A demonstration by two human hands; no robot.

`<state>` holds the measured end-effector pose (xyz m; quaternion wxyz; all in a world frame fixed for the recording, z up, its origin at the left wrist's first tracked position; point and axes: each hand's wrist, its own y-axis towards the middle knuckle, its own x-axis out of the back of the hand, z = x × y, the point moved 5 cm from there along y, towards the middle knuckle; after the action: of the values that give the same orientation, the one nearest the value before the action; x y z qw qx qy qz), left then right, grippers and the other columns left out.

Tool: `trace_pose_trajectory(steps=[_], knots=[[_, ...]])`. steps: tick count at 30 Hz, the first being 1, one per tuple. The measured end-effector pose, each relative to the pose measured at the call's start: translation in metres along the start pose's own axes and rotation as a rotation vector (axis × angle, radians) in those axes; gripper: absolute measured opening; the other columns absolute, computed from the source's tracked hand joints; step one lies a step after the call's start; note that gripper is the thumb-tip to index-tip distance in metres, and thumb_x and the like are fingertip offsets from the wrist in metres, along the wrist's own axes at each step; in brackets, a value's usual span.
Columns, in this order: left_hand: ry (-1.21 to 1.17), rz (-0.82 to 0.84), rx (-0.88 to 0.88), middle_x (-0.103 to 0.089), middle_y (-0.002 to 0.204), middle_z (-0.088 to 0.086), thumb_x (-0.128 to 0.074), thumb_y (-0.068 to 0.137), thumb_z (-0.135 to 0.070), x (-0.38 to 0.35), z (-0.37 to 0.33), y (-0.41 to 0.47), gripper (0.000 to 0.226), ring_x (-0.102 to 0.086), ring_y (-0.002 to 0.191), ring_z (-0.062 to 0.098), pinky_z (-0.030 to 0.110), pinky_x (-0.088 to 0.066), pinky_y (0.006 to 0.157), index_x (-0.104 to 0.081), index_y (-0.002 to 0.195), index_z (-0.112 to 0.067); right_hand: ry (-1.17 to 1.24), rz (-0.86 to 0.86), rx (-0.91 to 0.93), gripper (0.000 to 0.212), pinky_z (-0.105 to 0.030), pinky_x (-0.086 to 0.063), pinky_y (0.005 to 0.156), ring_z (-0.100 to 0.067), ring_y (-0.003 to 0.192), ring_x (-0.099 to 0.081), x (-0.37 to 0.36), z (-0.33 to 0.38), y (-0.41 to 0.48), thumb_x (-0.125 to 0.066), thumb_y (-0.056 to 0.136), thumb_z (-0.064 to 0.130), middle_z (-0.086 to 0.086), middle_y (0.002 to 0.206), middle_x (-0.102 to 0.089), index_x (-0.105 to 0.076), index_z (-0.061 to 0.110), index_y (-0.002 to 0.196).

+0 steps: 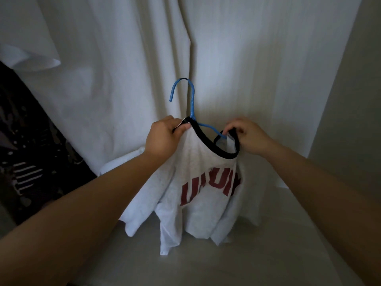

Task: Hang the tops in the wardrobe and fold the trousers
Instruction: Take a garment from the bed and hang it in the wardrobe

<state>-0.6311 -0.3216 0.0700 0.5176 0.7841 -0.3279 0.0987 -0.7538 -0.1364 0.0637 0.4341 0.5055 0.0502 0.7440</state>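
Observation:
A light grey T-shirt (195, 203) with red letters and a black collar hangs in front of me on a blue hanger (192, 100). The hanger's hook stands free above the collar, and its arms go down inside the neck opening. My left hand (165, 137) grips the left side of the black collar. My right hand (247, 137) pinches the collar's right side, where the blue hanger arm shows. The shirt's hem drapes down to a pale surface (206, 265) below.
Large white garments (123, 69) hang close behind the shirt and fill the wardrobe's width. A dark patterned garment (31, 151) hangs at the left. A pale wardrobe wall (350, 100) closes the right side.

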Motion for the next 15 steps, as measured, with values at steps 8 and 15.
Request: trace_pose_trajectory(steps=[8,15], knots=[[-0.111,0.042,0.088,-0.043,0.061,-0.008,-0.058,0.094,-0.027,-0.013,0.000,-0.009,0.030,-0.042,0.056,0.004,0.015,-0.033,0.058,-0.056,0.066,-0.016,0.340,0.049,-0.242,0.025,-0.019,-0.040,0.068,-0.008,0.077,-0.054,-0.023,0.009,-0.010,-0.042,0.099,0.029,0.005,0.081,-0.057,-0.066,0.022,0.097],[-0.068,0.093,0.080,-0.052,0.063,-0.012,-0.050,0.097,-0.033,-0.005,0.006,-0.004,0.030,-0.050,0.063,0.008,0.016,-0.036,0.058,-0.062,0.075,-0.015,0.062,0.082,-0.177,0.021,-0.006,-0.033,0.051,0.011,0.049,-0.048,-0.003,0.009,-0.005,-0.053,0.095,0.025,0.013,0.050,-0.050,-0.069,0.014,0.091]])
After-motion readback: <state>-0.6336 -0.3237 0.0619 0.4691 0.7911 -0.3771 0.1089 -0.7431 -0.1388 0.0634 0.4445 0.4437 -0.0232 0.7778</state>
